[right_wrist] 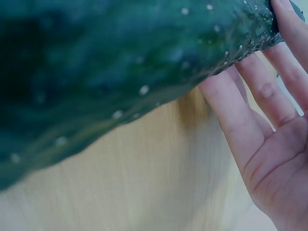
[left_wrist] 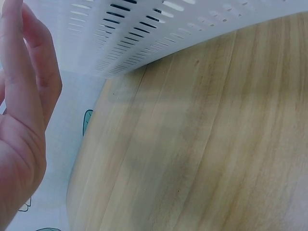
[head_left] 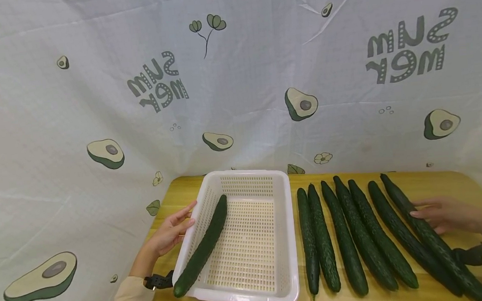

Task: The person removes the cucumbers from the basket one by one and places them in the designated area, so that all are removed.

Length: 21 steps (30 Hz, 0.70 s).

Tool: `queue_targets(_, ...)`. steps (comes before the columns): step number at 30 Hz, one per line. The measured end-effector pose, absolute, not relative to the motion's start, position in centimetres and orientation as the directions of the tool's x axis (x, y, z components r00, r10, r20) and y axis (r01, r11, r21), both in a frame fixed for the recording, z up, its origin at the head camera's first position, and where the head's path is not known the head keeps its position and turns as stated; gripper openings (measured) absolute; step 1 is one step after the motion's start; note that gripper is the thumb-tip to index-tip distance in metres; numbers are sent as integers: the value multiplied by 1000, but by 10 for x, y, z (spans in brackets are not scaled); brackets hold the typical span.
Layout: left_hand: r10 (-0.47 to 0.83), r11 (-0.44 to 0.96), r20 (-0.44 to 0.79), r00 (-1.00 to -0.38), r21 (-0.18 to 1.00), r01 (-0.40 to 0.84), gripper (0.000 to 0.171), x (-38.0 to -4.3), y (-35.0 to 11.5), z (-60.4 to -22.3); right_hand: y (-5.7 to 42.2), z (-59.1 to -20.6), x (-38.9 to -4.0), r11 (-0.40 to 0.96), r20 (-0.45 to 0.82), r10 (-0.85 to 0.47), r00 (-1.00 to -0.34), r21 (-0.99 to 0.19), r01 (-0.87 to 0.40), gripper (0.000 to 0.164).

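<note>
A white perforated plastic basket [head_left: 284,242] stands on the wooden table, with one long green cucumber [head_left: 208,244] lying slanted inside along its left wall. My left hand [head_left: 171,231] touches the basket's left rim with fairly straight fingers; the left wrist view shows that hand [left_wrist: 21,106] beside the slotted basket wall [left_wrist: 130,29]. At the far right, my right hand [head_left: 449,216] grips the rightmost cucumber [head_left: 436,243] near its middle. In the right wrist view this bumpy cucumber [right_wrist: 120,57] lies between the thumb and the fingers of the right hand [right_wrist: 269,125].
Several more cucumbers [head_left: 348,241] lie side by side on the table [head_left: 184,189] between the basket and my right hand. A pale curtain [head_left: 238,74] printed with avocados hangs behind the table and along its left side. Dark bands circle both wrists.
</note>
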<state>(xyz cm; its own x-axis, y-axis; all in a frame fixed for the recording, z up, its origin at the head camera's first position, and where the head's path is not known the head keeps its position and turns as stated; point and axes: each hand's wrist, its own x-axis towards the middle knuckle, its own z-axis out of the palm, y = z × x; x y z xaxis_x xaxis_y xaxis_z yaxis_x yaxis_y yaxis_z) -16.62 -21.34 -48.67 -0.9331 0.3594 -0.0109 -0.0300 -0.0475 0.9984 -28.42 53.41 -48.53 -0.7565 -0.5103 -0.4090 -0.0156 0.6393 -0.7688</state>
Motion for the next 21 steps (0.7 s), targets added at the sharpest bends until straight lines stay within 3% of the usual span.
queue_targets(12, 356, -41, -12, -934, 999, -28, 60, -166, -213, -487, 538, -487, -283, 616, -424, -538, -729, -788, 3, 60)
queue_targets(21, 346, -35, -6, -938, 999, -19, 59, -165, -213, -487, 538, -487, -282, 602, -410, -511, -755, -798, 27, 58)
